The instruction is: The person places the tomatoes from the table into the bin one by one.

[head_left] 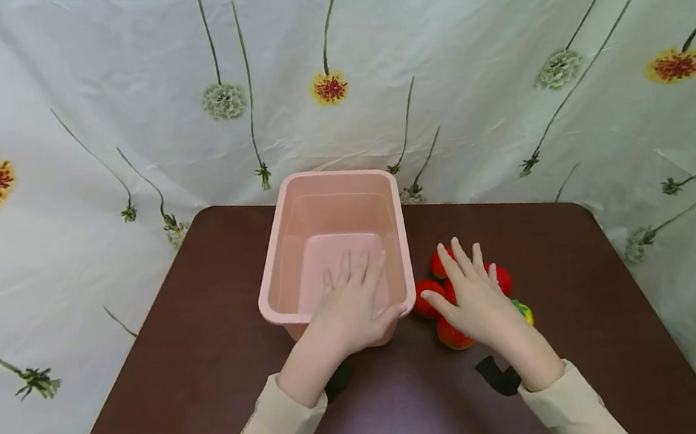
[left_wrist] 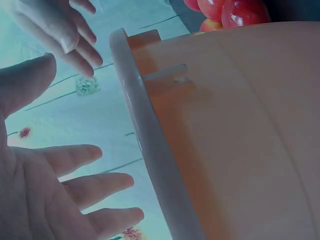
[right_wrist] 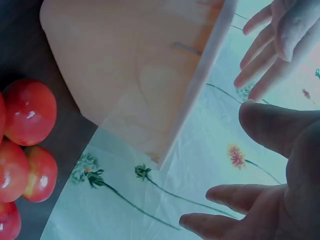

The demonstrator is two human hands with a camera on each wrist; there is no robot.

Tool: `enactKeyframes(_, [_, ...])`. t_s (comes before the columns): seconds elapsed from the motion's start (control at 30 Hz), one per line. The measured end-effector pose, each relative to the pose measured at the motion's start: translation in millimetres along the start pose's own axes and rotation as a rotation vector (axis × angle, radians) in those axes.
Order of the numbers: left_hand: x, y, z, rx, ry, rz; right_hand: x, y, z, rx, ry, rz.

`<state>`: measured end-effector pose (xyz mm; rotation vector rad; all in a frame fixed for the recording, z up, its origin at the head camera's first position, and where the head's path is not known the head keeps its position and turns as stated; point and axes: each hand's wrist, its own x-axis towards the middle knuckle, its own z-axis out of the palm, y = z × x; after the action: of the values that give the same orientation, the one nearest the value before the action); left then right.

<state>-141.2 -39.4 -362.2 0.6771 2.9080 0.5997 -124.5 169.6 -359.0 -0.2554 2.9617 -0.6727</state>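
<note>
A pink plastic basin [head_left: 346, 202] stands near the table's far edge, with no contents visible in it. My left hand [head_left: 350, 314] hovers over its near rim, fingers spread and holding nothing; in the left wrist view the fingers [left_wrist: 100, 190] are apart from the rim. To the basin's right lies a cluster of shiny red round fruits [head_left: 454, 334], some with yellowish patches, perhaps apples or tomatoes. Spread above them, my right hand [head_left: 478, 302] grips nothing and partly hides them. A yellow-and-green thing [head_left: 524, 312] shows beside that hand, its kind unclear.
The dark brown table [head_left: 192, 345] has rounded corners. A white floral cloth [head_left: 427, 25] hangs behind it and at both sides. Black straps [head_left: 498, 376] show near both wrists.
</note>
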Motion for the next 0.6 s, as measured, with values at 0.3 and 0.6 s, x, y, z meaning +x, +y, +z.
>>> enactKeyframes(0.3, [-4.8, -12.1, -2.2, -0.001, 0.036, -0.045, -1.9, 13.5, 2.6, 0.019, 0.000, 0.070])
enactKeyframes(0.6, [-16.8, -37.5, -6.4, -0.030, 0.083, -0.122, -7.8, 33.0, 8.7, 0.023, -0.017, 0.124])
